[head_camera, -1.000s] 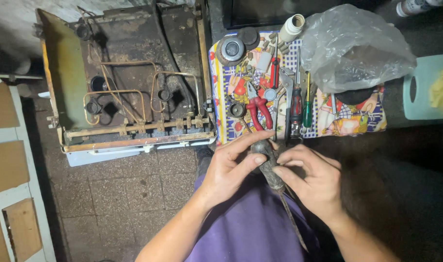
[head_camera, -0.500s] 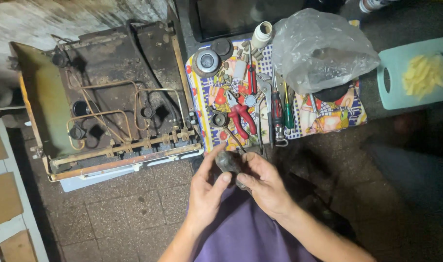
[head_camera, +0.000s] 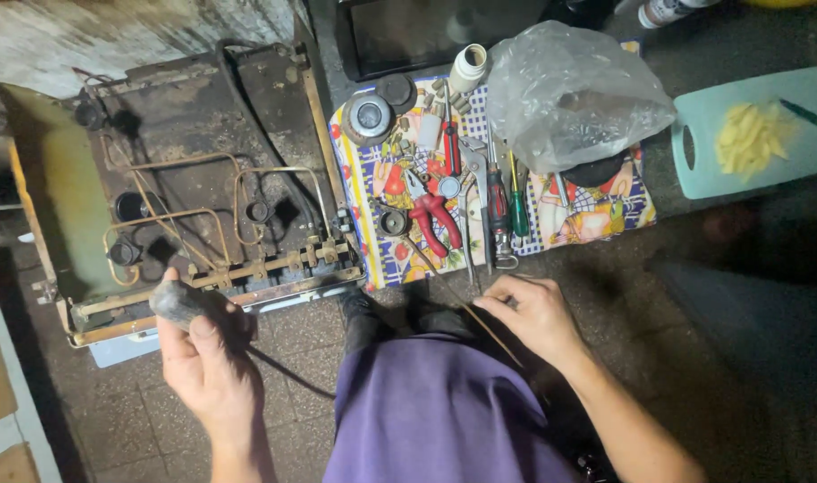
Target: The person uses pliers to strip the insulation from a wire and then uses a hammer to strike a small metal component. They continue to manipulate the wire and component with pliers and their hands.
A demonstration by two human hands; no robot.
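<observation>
A single view, from a camera worn on the person's head, looks almost straight down past a purple-clad lap to the tiled floor [head_camera: 113, 420]. It sits close enough that both hands fill the lower half (the left hand [head_camera: 203, 362] low at the left, the right hand [head_camera: 533, 317] near the centre). The upper edge faces away from the body, taking in a dismantled stove [head_camera: 185, 188] at the left, a patterned cloth [head_camera: 587, 210] with tools in the middle, and a pale green cutting board [head_camera: 694, 156] at the right edge.

a makeshift home repair spot on a tiled floor [head_camera: 131, 429]: an opened gas stove [head_camera: 185, 197], hand tools on a patterned cloth [head_camera: 596, 219], a cutting board [head_camera: 757, 134] nearby.
</observation>
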